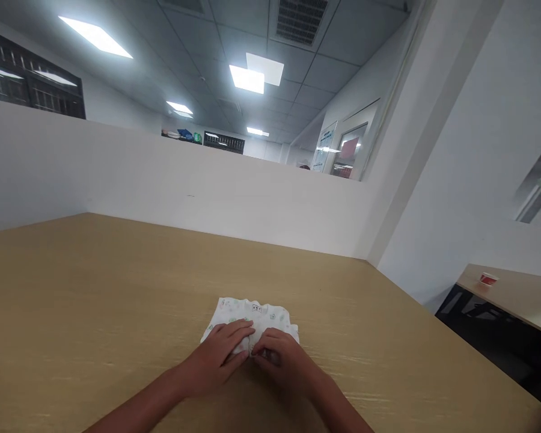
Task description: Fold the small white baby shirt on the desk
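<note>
While the cloth [252, 319] lies bunched on the table [94, 288], left hand [220, 355] presses flat on it, right hand [282, 358] pinches its near edge, fingertips touching.

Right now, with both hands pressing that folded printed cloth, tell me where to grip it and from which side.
Grip the folded printed cloth at its far ruffled edge, coming from the partition side. That edge is uncovered; the left hand and right hand cover the near edge.

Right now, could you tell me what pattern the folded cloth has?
White cloth with small scattered coloured prints, per the head view.
</note>
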A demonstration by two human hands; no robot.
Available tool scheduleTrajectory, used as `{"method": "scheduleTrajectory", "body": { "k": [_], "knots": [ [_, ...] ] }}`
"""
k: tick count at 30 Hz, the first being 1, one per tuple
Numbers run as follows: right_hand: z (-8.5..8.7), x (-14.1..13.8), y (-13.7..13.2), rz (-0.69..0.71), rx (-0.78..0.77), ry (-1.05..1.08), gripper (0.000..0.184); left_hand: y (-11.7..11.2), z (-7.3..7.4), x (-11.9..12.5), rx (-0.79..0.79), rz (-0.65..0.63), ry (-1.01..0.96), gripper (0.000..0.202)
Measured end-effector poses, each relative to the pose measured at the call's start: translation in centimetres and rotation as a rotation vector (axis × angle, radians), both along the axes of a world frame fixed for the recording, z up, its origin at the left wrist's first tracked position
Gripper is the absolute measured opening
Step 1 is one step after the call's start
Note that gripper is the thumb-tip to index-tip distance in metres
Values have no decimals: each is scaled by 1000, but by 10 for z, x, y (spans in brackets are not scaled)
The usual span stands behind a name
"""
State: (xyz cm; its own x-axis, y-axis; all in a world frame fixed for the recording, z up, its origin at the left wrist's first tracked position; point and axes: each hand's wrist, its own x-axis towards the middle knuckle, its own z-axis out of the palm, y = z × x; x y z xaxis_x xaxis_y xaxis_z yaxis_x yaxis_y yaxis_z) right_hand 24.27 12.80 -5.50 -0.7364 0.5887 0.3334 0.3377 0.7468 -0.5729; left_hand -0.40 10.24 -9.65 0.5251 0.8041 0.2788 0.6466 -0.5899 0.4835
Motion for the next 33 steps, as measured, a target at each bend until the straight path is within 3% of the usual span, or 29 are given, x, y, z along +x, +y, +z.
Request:
{"method": "scheduleTrajectory", "body": {
  "k": [16, 26, 33],
  "knots": [
    [1, -1, 1, -17, 3, -6, 17, -2, 5, 0, 19, 0, 31, 55],
    [-12, 4, 9, -9, -2, 25, 19, -2, 2, 0, 19, -4, 37, 59],
    [-7, 5, 7, -14, 3, -1, 21, -4, 5, 0, 42, -6, 32, 59]
  ]
}}
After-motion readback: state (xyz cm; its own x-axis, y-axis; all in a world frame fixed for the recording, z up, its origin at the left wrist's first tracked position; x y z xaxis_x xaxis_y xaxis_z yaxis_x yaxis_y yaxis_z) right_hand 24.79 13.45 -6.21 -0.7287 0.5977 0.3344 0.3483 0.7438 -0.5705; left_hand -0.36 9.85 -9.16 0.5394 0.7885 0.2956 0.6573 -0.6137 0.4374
